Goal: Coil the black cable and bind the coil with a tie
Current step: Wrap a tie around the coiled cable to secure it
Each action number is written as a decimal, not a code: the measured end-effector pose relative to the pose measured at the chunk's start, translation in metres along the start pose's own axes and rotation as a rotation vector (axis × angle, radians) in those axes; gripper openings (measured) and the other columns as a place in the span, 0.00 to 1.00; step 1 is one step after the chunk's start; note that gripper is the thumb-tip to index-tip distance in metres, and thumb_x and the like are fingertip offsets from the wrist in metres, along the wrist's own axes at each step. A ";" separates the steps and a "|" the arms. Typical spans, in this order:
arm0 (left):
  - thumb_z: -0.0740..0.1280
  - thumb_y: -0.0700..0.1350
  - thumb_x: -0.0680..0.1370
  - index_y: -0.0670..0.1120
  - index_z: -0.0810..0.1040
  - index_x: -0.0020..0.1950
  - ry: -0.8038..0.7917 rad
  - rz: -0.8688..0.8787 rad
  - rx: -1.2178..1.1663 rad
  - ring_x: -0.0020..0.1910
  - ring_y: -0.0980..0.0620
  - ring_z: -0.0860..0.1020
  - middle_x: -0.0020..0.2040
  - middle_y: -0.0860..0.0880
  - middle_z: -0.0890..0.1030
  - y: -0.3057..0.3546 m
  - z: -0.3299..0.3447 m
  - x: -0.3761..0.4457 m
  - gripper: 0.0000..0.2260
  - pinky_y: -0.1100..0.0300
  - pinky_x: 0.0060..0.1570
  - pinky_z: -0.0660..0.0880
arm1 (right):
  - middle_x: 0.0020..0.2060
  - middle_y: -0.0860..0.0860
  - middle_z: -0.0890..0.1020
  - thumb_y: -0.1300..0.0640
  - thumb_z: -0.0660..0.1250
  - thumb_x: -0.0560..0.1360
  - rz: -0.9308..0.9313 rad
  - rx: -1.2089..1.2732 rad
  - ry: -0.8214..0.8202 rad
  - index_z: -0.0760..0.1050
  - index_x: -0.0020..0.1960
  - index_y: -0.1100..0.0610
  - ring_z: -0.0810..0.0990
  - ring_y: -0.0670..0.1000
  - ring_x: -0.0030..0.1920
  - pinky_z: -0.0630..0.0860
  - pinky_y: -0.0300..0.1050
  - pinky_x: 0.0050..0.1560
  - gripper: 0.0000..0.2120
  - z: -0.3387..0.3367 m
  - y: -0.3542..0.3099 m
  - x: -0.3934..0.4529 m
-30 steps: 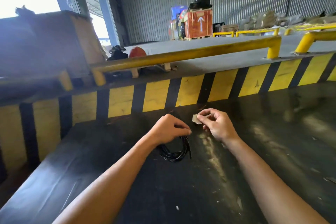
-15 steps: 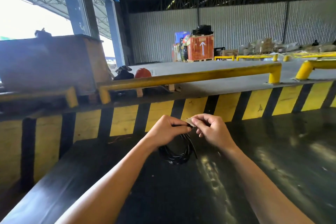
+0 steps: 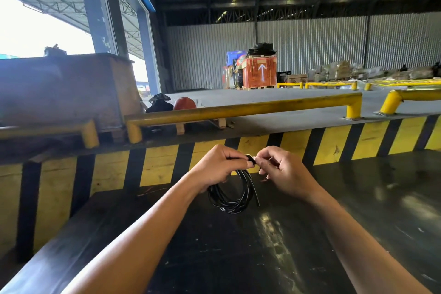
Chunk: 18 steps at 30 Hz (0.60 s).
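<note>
The black cable (image 3: 230,200) hangs as a coil of several loops above the black table (image 3: 238,258). My left hand (image 3: 218,167) grips the top of the coil, fingers closed around it. My right hand (image 3: 285,170) sits just to the right, its fingertips pinching a small tie (image 3: 251,159) against the top of the coil. Most of the tie is hidden between the fingers. One loose cable end points down at the coil's right side.
A yellow and black striped wall (image 3: 334,148) runs behind the table, topped by yellow guard rails (image 3: 238,109). A large wooden crate (image 3: 66,88) stands at the left. Farther off, an orange crate (image 3: 262,72) rests on the warehouse floor.
My right hand has come in from a gap to touch the coil top with the tie. Both hands have lifted the coil a little, and the camera has tilted up.
</note>
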State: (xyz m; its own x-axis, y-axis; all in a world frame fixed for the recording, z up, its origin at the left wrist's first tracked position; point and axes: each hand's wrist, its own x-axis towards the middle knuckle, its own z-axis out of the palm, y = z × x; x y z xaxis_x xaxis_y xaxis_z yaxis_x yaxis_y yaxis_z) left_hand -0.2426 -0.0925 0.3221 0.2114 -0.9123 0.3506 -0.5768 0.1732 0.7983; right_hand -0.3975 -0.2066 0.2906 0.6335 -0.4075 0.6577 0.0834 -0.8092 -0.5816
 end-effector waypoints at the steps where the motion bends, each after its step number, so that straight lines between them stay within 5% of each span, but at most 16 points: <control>1: 0.72 0.47 0.73 0.49 0.87 0.43 -0.004 -0.007 -0.023 0.21 0.57 0.61 0.30 0.45 0.74 0.001 -0.001 -0.001 0.04 0.66 0.20 0.59 | 0.42 0.44 0.79 0.53 0.64 0.77 -0.001 0.015 -0.006 0.74 0.46 0.44 0.81 0.43 0.41 0.81 0.44 0.42 0.03 0.001 -0.002 -0.001; 5: 0.72 0.46 0.73 0.49 0.86 0.43 -0.043 -0.029 -0.116 0.21 0.57 0.61 0.24 0.52 0.69 0.004 -0.006 -0.004 0.04 0.67 0.21 0.58 | 0.45 0.42 0.80 0.52 0.65 0.76 -0.006 0.046 -0.059 0.78 0.54 0.50 0.80 0.45 0.46 0.81 0.49 0.48 0.08 -0.001 -0.007 -0.003; 8: 0.73 0.49 0.71 0.48 0.86 0.44 -0.061 -0.038 -0.124 0.23 0.55 0.60 0.30 0.43 0.69 0.008 -0.010 -0.006 0.07 0.64 0.22 0.56 | 0.40 0.41 0.79 0.54 0.65 0.76 -0.028 0.039 -0.039 0.80 0.50 0.51 0.79 0.45 0.43 0.80 0.52 0.45 0.06 -0.003 -0.013 -0.004; 15: 0.72 0.50 0.70 0.45 0.86 0.43 -0.060 -0.020 -0.092 0.23 0.56 0.61 0.38 0.38 0.73 0.016 -0.011 -0.006 0.09 0.64 0.23 0.57 | 0.34 0.43 0.78 0.54 0.63 0.78 -0.043 -0.006 0.075 0.77 0.45 0.48 0.78 0.42 0.37 0.73 0.32 0.35 0.05 -0.005 -0.020 -0.001; 18: 0.72 0.47 0.72 0.47 0.86 0.40 -0.069 -0.025 -0.096 0.22 0.56 0.60 0.38 0.37 0.72 0.019 -0.010 -0.006 0.05 0.64 0.23 0.57 | 0.30 0.47 0.78 0.56 0.60 0.79 0.027 0.006 0.162 0.74 0.43 0.48 0.77 0.44 0.32 0.71 0.34 0.32 0.08 -0.003 -0.018 0.003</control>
State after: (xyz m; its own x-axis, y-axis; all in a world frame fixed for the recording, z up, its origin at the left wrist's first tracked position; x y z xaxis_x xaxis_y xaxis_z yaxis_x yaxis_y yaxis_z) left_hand -0.2471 -0.0798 0.3397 0.1682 -0.9396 0.2981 -0.4929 0.1817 0.8509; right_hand -0.3991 -0.1942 0.3043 0.5033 -0.4920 0.7103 0.0728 -0.7950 -0.6022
